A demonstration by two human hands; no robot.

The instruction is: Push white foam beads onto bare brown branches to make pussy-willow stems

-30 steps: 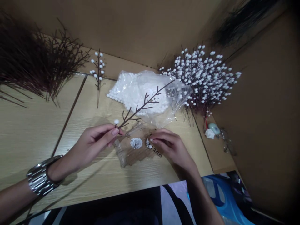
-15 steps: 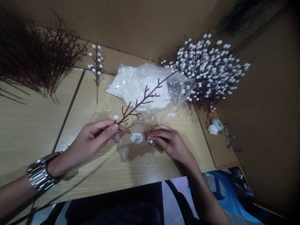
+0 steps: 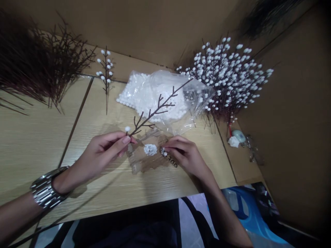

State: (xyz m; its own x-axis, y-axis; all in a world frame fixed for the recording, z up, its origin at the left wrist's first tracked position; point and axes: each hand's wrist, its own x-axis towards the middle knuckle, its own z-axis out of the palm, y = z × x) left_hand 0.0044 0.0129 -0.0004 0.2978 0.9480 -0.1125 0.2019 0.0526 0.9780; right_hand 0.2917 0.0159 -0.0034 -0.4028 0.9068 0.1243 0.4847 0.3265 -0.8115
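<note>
A brown twig [image 3: 154, 112] is pinched between the thumb and fingers of my left hand [image 3: 111, 150]. One white ball [image 3: 127, 128] sits on a side tip close to my thumb; the other visible tips are bare. My right hand [image 3: 186, 153] has its fingers pressed together at a small cluster of white balls [image 3: 163, 151] on the right part of a brown cardboard piece [image 3: 144, 165]. What its fingertips hold is too small to tell. A whitish dab [image 3: 150, 149] lies on the cardboard between my hands.
Behind my hands lies a clear plastic bag of white balls [image 3: 160, 93]. Bare brown twigs [image 3: 51, 65] are piled at the left, near one white-tipped twig [image 3: 106, 70]. A large white-tipped bunch [image 3: 227, 75] stands right, above a pale green object [image 3: 238, 136].
The cardboard piece has shifted slightly upward in view. Both hands keep nearly the same pose, with the twig still in my left hand.
</note>
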